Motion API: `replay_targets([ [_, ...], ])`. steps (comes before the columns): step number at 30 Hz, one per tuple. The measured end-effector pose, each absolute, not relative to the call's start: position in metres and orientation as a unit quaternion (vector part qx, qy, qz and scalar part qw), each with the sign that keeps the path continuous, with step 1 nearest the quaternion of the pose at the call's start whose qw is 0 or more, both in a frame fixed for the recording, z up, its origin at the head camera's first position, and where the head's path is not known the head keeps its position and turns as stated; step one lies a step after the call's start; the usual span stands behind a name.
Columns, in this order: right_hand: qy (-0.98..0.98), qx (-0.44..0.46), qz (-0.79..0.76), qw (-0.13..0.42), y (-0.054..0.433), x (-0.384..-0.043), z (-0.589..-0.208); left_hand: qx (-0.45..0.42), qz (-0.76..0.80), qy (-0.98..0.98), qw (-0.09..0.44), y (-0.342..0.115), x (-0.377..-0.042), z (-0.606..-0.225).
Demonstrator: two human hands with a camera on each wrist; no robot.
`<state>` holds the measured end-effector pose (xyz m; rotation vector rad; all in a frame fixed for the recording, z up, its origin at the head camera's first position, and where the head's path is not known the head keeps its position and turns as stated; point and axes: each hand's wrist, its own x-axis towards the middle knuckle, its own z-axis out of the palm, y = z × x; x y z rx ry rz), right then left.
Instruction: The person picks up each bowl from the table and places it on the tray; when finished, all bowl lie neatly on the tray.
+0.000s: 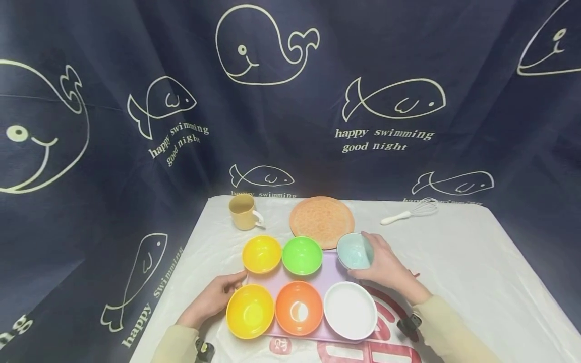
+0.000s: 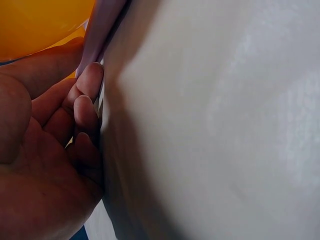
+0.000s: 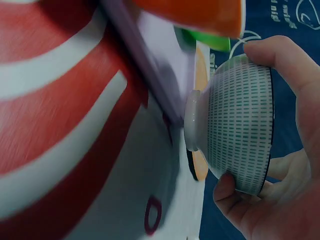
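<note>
My right hand (image 1: 385,262) grips a light blue bowl (image 1: 354,251) by its side, over the far right corner of a lavender tray (image 1: 333,267). Seen from the right wrist, the bowl (image 3: 240,120) has a green dash pattern, a dark rim and a pale foot, which stands apart from the tray. At the tray's left edge, my left hand (image 1: 221,292) pinches the tray (image 2: 97,37), fingers curled against its side. On the tray sit two yellow bowls (image 1: 262,254), a green bowl (image 1: 302,256), an orange bowl (image 1: 290,317) and a white bowl (image 1: 350,310).
Behind the tray lies a round brown board (image 1: 322,219). A tan mug (image 1: 242,213) stands at the back left, and a white-handled whisk (image 1: 410,214) lies at the back right. A dark curtain (image 1: 290,126) hangs behind the white-covered table (image 1: 476,272).
</note>
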<state>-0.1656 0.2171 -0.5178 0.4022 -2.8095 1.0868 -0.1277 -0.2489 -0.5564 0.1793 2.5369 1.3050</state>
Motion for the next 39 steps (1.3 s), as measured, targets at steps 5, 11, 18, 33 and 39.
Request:
replay_targets([
  [5,-0.921,0.145,0.358,0.040,0.205,-0.168,-0.520,0.058,0.457,0.876,0.147,-0.246,-0.128,-0.555],
  [11,-0.928,0.150,0.340,0.020,0.195,-0.167,-0.522,0.060,0.457,0.875,0.151,-0.243,-0.129,-0.554],
  [18,-0.934,0.145,0.326,0.013,0.191,-0.164,-0.522,0.072,0.451,0.878,0.145,-0.243,-0.130,-0.555],
  [33,-0.929,0.154,0.334,0.048,0.205,-0.145,-0.520,0.091,0.446,0.877,0.154,-0.258,-0.134,-0.558],
  [39,-0.945,0.151,0.274,0.091,0.232,-0.130,-0.516,0.098,0.410,0.897,0.135,-0.273,-0.132,-0.554],
])
